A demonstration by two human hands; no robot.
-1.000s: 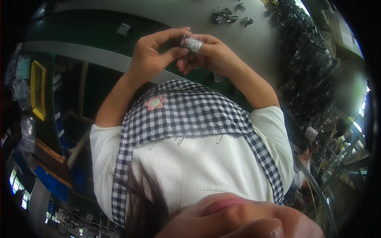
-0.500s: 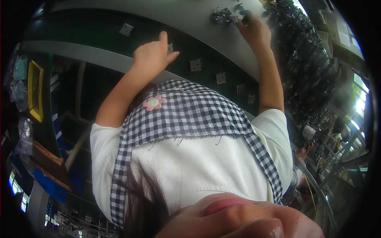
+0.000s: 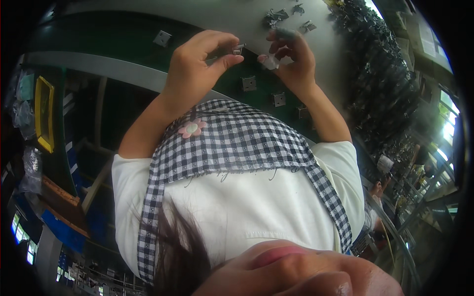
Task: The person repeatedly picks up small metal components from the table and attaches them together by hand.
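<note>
The left hand (image 3: 200, 55) pinches a small metal part (image 3: 239, 50) above a dark green strip (image 3: 113, 30). The right hand (image 3: 298, 61), half curled, is near the part; whether it grips anything cannot be told. Square metal plates (image 3: 249, 83) lie spaced along the strip.

Seen from the head of the person near me, a wide fisheye view points steeply down the wearer's own front. The lower face (image 3: 276, 259) is closest, crowding the bottom edge. The checked apron (image 3: 232, 133) spans the middle. Farther off, toward the top, are the left fingers (image 3: 223, 39) and right fingers (image 3: 288, 35), with the green surface (image 3: 123, 34) beyond. The room bends around both sides.
</note>
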